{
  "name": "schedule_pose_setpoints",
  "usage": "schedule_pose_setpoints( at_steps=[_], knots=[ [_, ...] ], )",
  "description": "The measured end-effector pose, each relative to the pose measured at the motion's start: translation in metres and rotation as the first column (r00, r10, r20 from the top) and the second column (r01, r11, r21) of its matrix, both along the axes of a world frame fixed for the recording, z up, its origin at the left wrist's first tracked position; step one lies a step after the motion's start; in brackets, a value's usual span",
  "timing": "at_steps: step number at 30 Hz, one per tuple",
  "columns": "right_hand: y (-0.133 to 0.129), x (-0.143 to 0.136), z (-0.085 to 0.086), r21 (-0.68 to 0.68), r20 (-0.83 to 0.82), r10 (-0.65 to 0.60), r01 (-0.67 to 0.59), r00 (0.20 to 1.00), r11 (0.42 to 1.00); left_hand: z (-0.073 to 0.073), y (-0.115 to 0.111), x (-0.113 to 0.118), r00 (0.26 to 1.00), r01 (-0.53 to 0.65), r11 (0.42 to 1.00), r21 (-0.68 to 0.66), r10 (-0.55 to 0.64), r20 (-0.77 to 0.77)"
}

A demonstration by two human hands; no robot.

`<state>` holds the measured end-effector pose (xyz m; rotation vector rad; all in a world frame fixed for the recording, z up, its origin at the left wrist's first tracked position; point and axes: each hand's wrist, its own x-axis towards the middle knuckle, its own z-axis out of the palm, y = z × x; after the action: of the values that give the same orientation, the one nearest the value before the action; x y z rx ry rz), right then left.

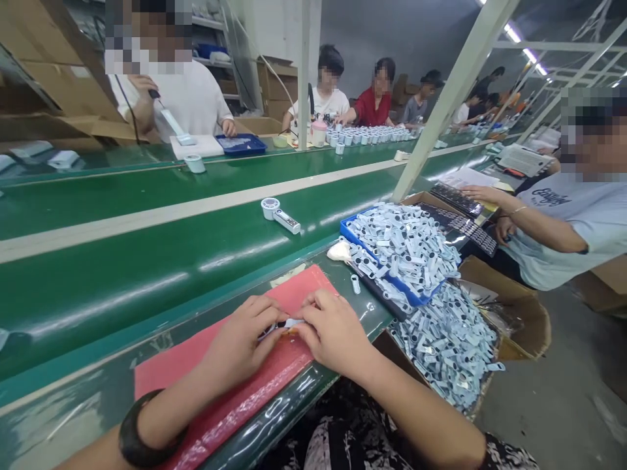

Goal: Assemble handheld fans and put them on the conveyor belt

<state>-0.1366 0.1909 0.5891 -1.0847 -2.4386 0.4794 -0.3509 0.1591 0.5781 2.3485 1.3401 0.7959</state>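
Over a red mat (pixel 171 365) on the table, my left hand (pixel 245 333) and my right hand (pixel 336 333) meet fingertip to fingertip. Both are closed on a small light-blue plastic piece with a dark patch (pixel 292 322), pinched from its two ends. My fingers cover much of it. To the right of my right hand, one loose light-blue plastic piece (pixel 355 283) lies on the table. Beyond it, a blue tray (pixel 349 227) is heaped with similar pieces, each with a dark oval.
A green conveyor belt (pixel 147 294) runs past the table, carrying a white round-headed device with a handle (pixel 287 219). At right, a cardboard box holds a heap of light-blue pieces (pixel 450 346). A co-worker (pixel 553 215) sits at right; others work across the belt. A metal post (pixel 455 98) stands ahead.
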Motion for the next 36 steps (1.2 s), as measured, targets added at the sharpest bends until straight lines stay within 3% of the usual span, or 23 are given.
schedule_pose_setpoints(
  at_steps=[2,4,6,11,15,18,23,26,29,32,36],
  knots=[
    [0.004,0.002,-0.003,-0.173,-0.143,-0.031,0.006,0.989,0.985,0.000,0.000,0.000,1.000,-0.019,1.000,-0.008,0.019,0.013],
    [0.008,0.005,-0.007,-0.358,-0.238,-0.053,-0.037,0.970,0.933,0.003,-0.002,0.000,1.000,-0.025,1.000,-0.002,0.025,0.008],
    [0.008,0.008,-0.010,-0.450,-0.276,-0.028,-0.103,0.961,0.887,0.006,-0.007,0.001,1.000,-0.014,1.000,-0.001,0.014,-0.023],
    [-0.004,0.015,-0.011,-0.351,-0.133,0.133,-0.173,0.982,0.920,0.009,-0.025,0.009,0.990,-0.002,0.998,-0.066,-0.007,-0.138],
    [-0.012,0.012,-0.018,-0.242,-0.053,0.100,-0.110,0.994,0.964,0.009,-0.027,0.017,0.982,-0.052,0.994,-0.098,0.033,-0.186],
    [-0.014,0.010,-0.025,-0.225,-0.085,0.110,-0.126,0.990,0.966,0.013,-0.025,0.020,0.977,-0.019,0.994,-0.108,-0.005,-0.213],
    [-0.011,0.028,-0.027,-0.158,-0.237,0.083,-0.123,0.968,0.980,0.017,-0.020,0.009,0.922,0.053,0.992,0.113,-0.005,-0.387],
    [0.004,0.050,-0.020,0.001,-0.090,-0.165,0.166,0.982,0.986,0.018,0.012,-0.021,0.854,0.115,0.962,0.248,0.032,-0.520],
    [0.027,0.066,-0.012,0.214,0.165,-0.464,0.428,0.870,0.878,0.025,0.070,-0.059,0.791,0.014,0.947,0.321,0.186,-0.583],
    [0.047,0.067,-0.011,0.323,0.342,-0.539,0.442,0.770,0.837,0.032,0.129,-0.089,0.779,-0.211,0.921,0.329,0.361,-0.513],
    [0.055,0.055,-0.019,0.368,0.393,-0.528,0.398,0.753,0.841,0.029,0.170,-0.108,0.804,-0.285,0.931,0.229,0.362,-0.471]
  ],
)
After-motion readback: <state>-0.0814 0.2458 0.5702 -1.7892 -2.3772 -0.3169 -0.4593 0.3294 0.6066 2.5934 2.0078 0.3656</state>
